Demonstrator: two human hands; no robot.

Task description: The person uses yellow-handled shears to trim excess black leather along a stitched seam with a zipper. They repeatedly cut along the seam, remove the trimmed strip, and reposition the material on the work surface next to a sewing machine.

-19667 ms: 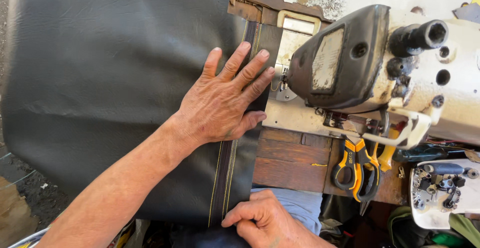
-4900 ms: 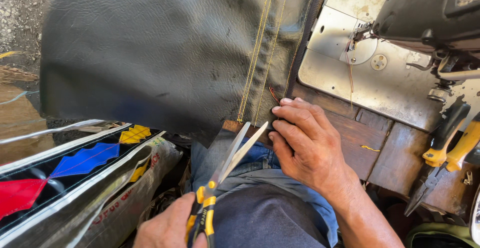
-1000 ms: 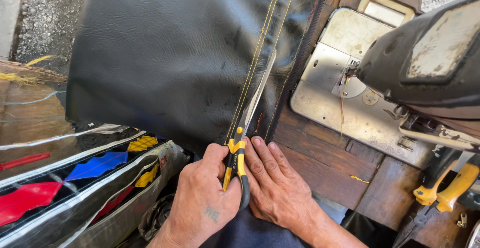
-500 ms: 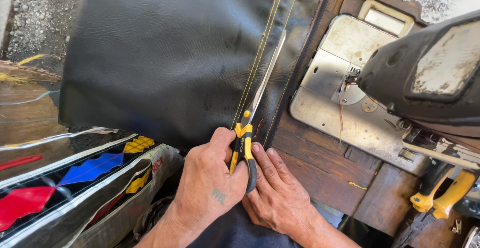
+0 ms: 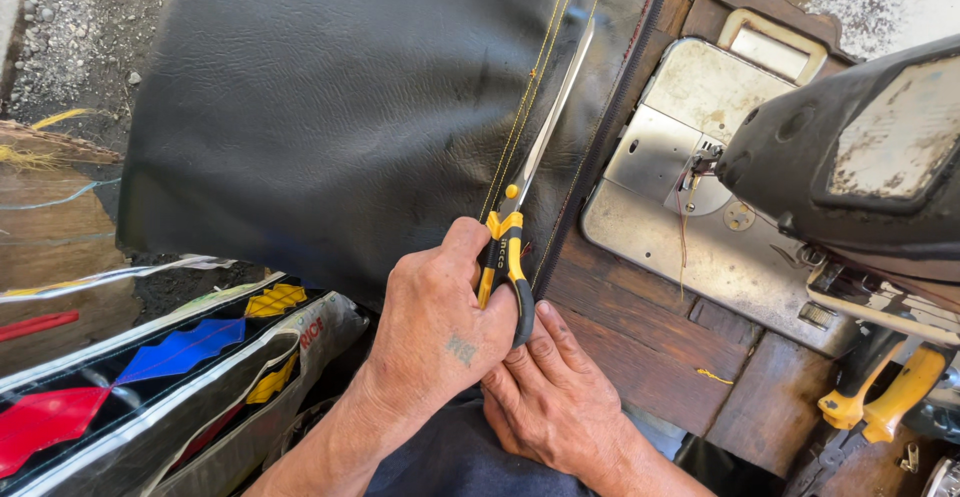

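The scissors (image 5: 520, 197) are lying with their long silver blades closed, pointing up and slightly right along the black leatherette sheet (image 5: 330, 107), their yellow-and-black handles nearest the sheet's lower edge. The sheet is spreading flat and lightly wrinkled, with two parallel lines of yellow stitching (image 5: 535, 77) running just left of the blades.

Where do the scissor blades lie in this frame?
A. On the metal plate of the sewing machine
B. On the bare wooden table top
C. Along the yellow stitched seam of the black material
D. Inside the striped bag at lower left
C: the left hand grips the yellow-and-black scissors, whose blades run up the black leather-like sheet beside its yellow stitch lines, left of the machine plate.
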